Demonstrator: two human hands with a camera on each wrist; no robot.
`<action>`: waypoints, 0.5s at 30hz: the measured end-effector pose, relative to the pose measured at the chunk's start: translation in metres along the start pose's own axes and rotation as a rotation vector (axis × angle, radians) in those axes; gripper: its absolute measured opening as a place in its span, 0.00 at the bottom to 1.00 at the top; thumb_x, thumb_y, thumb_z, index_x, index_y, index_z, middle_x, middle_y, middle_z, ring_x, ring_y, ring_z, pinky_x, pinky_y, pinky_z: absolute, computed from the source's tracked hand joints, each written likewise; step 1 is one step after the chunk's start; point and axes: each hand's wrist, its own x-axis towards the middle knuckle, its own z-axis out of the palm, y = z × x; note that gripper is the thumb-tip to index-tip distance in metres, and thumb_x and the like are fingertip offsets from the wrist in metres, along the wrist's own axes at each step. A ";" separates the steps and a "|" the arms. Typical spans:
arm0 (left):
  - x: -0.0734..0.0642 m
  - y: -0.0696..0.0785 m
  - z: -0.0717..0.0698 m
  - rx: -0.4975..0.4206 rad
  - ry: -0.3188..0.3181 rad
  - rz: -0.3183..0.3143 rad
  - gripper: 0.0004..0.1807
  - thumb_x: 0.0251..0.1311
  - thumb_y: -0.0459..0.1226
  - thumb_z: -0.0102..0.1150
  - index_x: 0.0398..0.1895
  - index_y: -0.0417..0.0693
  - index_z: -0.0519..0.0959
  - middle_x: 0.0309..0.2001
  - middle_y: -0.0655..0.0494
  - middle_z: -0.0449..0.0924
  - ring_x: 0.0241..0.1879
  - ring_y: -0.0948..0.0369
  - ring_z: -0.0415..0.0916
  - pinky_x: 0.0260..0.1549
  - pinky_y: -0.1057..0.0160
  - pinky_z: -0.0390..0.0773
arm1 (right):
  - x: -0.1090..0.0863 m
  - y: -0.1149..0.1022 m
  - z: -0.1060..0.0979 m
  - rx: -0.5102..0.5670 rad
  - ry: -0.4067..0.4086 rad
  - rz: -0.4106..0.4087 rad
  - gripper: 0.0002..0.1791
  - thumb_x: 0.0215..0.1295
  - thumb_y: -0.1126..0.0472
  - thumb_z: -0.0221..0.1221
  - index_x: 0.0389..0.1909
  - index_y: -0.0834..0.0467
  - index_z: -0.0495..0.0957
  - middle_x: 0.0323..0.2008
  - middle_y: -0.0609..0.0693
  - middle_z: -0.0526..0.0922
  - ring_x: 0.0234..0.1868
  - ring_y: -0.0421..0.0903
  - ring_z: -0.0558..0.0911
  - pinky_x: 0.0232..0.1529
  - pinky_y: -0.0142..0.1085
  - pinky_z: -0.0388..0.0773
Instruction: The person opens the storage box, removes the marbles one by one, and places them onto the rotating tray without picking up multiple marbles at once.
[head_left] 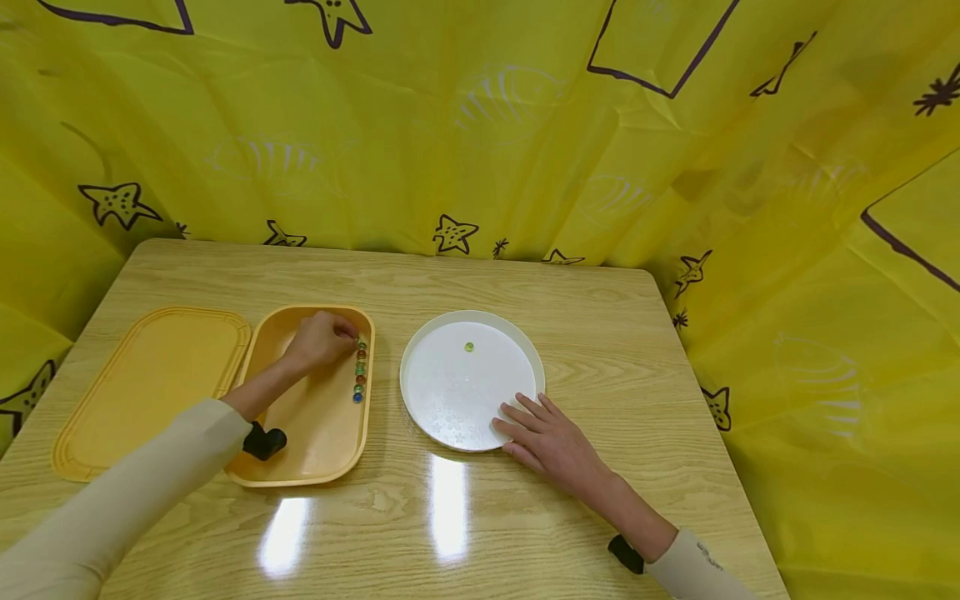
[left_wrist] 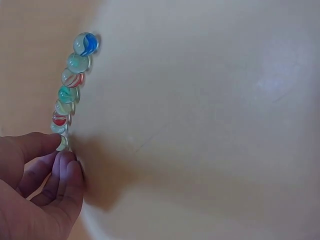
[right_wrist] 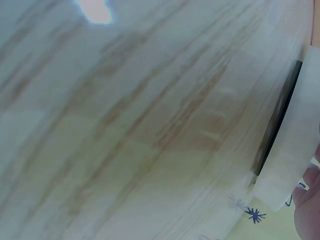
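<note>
My left hand [head_left: 321, 340] is inside the orange tray [head_left: 322, 475], pinching a clear marble with a yellowish swirl [left_wrist: 62, 144] between thumb and fingers. That marble is partly hidden by the fingertips. It stands at the end of a row of several glass marbles lined up along the tray's right wall, with a blue-swirled marble [left_wrist: 85, 44] at the other end. My right hand [head_left: 551, 437] rests with spread fingers on the near right rim of a round white tray [head_left: 408, 400]. One yellow-green marble [head_left: 469, 347] lies in the round tray.
A flat orange lid [head_left: 150, 383] lies left of the orange tray, close to its edge. Both trays stand on a wood-grain table [head_left: 600, 333]. A yellow curtain [head_left: 420, 125] with sea-animal drawings hangs behind and to the sides.
</note>
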 end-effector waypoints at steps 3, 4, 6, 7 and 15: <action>0.000 0.001 0.000 -0.001 0.003 0.002 0.07 0.58 0.27 0.61 0.35 0.31 0.86 0.31 0.43 0.86 0.33 0.48 0.83 0.38 0.49 0.79 | 0.000 0.000 0.000 0.003 0.000 -0.002 0.27 0.80 0.43 0.42 0.63 0.52 0.79 0.63 0.52 0.77 0.69 0.54 0.68 0.68 0.54 0.59; 0.000 0.001 0.000 -0.002 0.003 0.000 0.07 0.59 0.27 0.61 0.34 0.31 0.86 0.31 0.43 0.86 0.33 0.48 0.83 0.37 0.49 0.79 | 0.000 0.000 0.000 0.004 0.000 -0.002 0.27 0.80 0.43 0.42 0.63 0.52 0.79 0.63 0.52 0.77 0.69 0.54 0.68 0.68 0.54 0.59; -0.001 0.001 0.000 -0.003 0.002 -0.006 0.07 0.59 0.28 0.60 0.35 0.31 0.86 0.30 0.43 0.85 0.32 0.49 0.82 0.37 0.50 0.79 | 0.000 0.000 -0.001 0.008 -0.001 -0.003 0.26 0.80 0.43 0.42 0.63 0.53 0.79 0.63 0.52 0.77 0.69 0.55 0.68 0.68 0.54 0.58; -0.001 0.001 0.000 -0.004 0.002 -0.010 0.07 0.59 0.28 0.60 0.35 0.31 0.86 0.31 0.43 0.85 0.32 0.49 0.82 0.36 0.51 0.79 | 0.000 0.000 -0.001 0.009 -0.002 -0.003 0.26 0.80 0.43 0.42 0.63 0.53 0.79 0.63 0.52 0.77 0.69 0.55 0.68 0.68 0.54 0.58; -0.001 0.003 -0.007 -0.029 -0.022 -0.055 0.08 0.60 0.31 0.63 0.36 0.32 0.85 0.31 0.45 0.85 0.32 0.51 0.81 0.33 0.57 0.78 | -0.001 0.000 0.000 0.012 -0.006 0.001 0.26 0.79 0.44 0.43 0.64 0.52 0.78 0.64 0.52 0.77 0.70 0.54 0.68 0.69 0.54 0.57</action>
